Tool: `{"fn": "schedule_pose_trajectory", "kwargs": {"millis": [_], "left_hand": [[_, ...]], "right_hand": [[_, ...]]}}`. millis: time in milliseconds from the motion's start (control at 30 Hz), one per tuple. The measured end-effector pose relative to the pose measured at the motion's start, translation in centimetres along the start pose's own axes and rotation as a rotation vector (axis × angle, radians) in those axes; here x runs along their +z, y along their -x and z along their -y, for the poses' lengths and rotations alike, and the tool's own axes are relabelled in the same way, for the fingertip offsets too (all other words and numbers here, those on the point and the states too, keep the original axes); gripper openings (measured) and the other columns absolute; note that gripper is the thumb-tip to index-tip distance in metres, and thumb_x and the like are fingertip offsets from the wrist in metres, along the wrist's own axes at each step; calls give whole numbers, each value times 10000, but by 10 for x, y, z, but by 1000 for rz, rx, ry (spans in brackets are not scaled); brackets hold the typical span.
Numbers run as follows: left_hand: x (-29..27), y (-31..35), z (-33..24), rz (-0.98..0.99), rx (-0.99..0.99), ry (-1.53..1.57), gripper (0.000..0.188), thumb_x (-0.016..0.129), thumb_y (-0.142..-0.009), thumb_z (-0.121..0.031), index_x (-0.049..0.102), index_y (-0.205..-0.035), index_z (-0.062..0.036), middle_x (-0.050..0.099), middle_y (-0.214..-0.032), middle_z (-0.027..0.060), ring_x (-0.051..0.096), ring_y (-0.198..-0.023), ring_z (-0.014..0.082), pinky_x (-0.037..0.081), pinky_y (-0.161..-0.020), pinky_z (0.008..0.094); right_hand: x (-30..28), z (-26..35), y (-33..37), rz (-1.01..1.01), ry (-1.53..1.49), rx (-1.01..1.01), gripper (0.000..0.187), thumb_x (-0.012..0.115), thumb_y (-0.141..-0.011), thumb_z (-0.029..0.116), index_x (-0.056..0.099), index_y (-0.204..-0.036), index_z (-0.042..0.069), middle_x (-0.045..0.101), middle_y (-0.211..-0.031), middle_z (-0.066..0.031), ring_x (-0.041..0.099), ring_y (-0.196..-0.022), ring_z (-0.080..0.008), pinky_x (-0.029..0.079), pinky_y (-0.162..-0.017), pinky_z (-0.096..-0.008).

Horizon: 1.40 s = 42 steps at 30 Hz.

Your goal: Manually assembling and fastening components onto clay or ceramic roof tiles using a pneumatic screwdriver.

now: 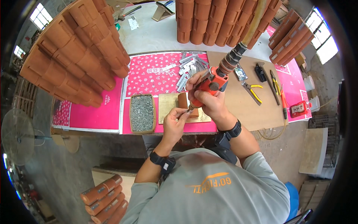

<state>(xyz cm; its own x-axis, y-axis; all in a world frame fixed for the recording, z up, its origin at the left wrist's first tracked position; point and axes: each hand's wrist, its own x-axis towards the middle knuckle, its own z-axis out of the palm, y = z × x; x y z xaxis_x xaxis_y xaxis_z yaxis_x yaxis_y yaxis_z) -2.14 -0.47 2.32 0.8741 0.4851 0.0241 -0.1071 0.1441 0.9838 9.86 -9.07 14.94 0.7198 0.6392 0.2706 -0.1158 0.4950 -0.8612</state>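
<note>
My right hand (209, 100) is wrapped around a red pneumatic screwdriver (213, 83), tilted with its bit pointing down toward my left hand. Thumb and fingers of my left hand (174, 122) pinch together right at the bit's tip; what they hold is too small to make out. Both hands are over a brown terracotta-coloured half-round tile piece (182, 100), partly covered by the tool and fingers. It lies on a pale wooden board (167, 103). Left of the board stands a box of small screws (142, 114). Loose metal strips (190, 66) are heaped beyond my right hand.
Tall stacks of terracotta-coloured tubes rise at the left (74, 52) and back (209, 22). An air hose (255, 20) runs upward from the screwdriver. Yellow-handled pliers (255, 86), cutters (276, 84) and a red bottle (299, 108) sit at right. More tubes (102, 190) lie at lower left.
</note>
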Motion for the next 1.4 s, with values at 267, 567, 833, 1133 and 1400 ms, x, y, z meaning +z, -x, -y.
{"fn": "schedule_pose_trajectory", "kwargs": {"millis": [267,567,833,1133,1400], "left_hand": [[7,-2,-2,-43,24,-99,96,653,-932,-44,615,-981,30,698,-935,76,633,-876,96,504,-792,235],[9,-33,-4,-181,334,-569,109,758,-776,-68,727,-878,-45,635,-1189,90,501,-1185,291,411,-1013,413],[8,-66,14,-150,324,-592,152,770,-776,-125,741,-912,-63,613,-1220,128,486,-1186,304,371,-1024,439],[1,-69,38,-110,151,-418,147,739,-814,-87,716,-942,-18,580,-1273,144,543,-1178,258,441,-991,363],[7,-45,33,45,239,-510,982,867,-702,-182,259,-1448,16,412,-1382,214,435,-1301,337,380,-1075,427]], "right_hand": [[-5,-4,0,-13,56,-29,291,523,-691,-108,573,-969,-35,653,-882,-127,642,-799,-164,550,-665,-298],[-10,-16,-10,-31,145,-108,257,560,-713,-86,606,-959,-28,661,-876,-99,622,-745,-112,534,-655,-264],[-30,-35,-36,-43,268,-107,245,557,-736,-52,592,-976,-16,652,-889,-98,626,-759,-135,531,-667,-282],[-38,-49,-36,-71,172,-93,238,561,-732,-67,602,-962,-22,659,-858,-97,636,-751,-132,543,-659,-282],[-36,-52,-35,-83,154,-83,242,552,-722,-68,600,-955,-24,652,-840,-93,629,-746,-132,541,-654,-278]]}}
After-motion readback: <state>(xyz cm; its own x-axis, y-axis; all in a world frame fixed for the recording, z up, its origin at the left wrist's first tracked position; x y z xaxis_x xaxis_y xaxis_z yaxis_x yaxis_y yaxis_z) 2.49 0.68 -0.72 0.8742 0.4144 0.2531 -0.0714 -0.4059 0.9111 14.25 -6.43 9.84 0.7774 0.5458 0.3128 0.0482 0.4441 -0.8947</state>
